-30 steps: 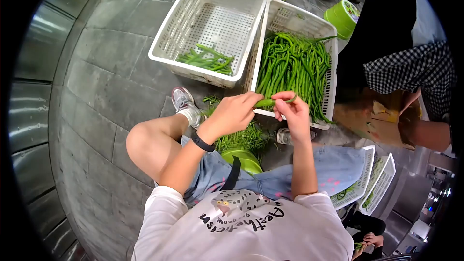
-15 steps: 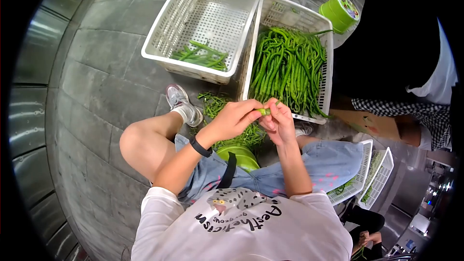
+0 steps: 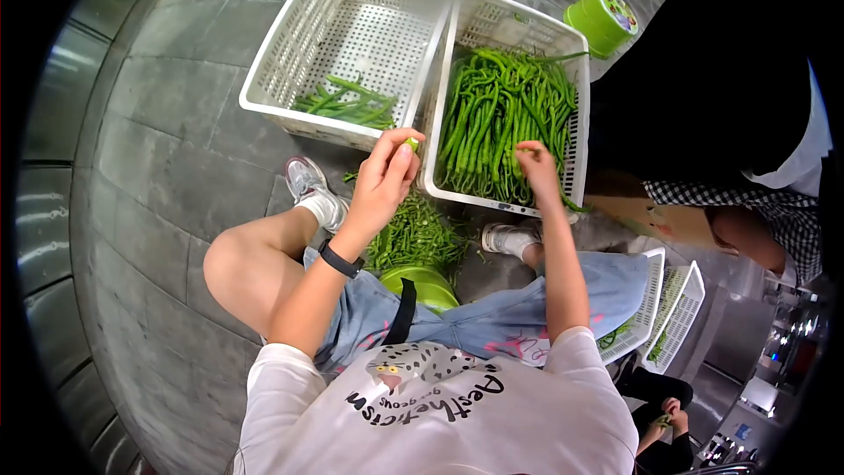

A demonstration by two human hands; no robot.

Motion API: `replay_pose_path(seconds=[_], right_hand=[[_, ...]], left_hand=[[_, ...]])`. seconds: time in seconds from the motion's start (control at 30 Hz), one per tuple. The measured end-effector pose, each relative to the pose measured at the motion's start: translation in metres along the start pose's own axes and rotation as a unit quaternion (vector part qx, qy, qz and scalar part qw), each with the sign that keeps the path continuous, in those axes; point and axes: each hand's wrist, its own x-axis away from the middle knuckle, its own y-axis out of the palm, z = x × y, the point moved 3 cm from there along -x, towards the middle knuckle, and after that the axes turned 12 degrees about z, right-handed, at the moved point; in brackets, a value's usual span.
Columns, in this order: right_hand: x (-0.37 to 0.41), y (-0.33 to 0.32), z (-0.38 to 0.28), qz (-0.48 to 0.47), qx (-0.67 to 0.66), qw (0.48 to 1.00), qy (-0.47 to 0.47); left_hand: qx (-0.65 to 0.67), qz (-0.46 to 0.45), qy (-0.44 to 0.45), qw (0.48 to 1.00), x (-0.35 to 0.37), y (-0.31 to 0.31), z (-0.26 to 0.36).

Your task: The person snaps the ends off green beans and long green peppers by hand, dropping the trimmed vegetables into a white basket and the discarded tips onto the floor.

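My left hand [image 3: 393,178] is raised near the corner of the left basket, its fingers closed on a green chili pepper [image 3: 411,142], of which only a short end shows. My right hand [image 3: 540,174] reaches over the front of the right basket. Its fingers are bent in a pinch at a green chili pepper on top of the heap; the fingertips partly hide it. Long green chili peppers [image 3: 492,114] fill much of the white right basket [image 3: 578,154]. In the white left basket [image 3: 272,70] lie several green peppers [image 3: 350,104] near its front wall.
Thin green scraps [image 3: 418,233] are heaped on the tiled floor between my feet, by a green stool [image 3: 422,286]. Another green stool [image 3: 600,25] stands beyond the right basket. A person in dark clothes [image 3: 703,79] is close on the right. White baskets [image 3: 673,317] stand behind my right leg.
My hands, together on one pepper before, have parted. The left has moved left and up with a pepper piece; the right has gone forward to the heap in the right basket.
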Motion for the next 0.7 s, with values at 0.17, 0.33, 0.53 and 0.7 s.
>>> replay_pose_path(seconds=[0.17, 0.33, 0.53, 0.7], right_hand=[[0.015, 0.071, -0.026, -0.073, 0.404, 0.833, -0.371], [0.0, 0.092, -0.008, -0.157, 0.459, 0.704, -0.518], [0.006, 0.081, -0.003, -0.207, 0.441, 0.612, -0.623], [0.002, 0.062, -0.052, -0.115, 0.371, 0.701, -0.598]], left_hand=[[-0.059, 0.01, 0.015, 0.998, 0.001, -0.001, -0.007], [-0.048, 0.033, 0.007, 0.998, -0.004, -0.005, -0.007], [-0.068, 0.04, 0.015, 0.997, -0.007, -0.003, -0.01], [-0.072, 0.046, 0.02, 0.996, -0.007, -0.005, -0.01]])
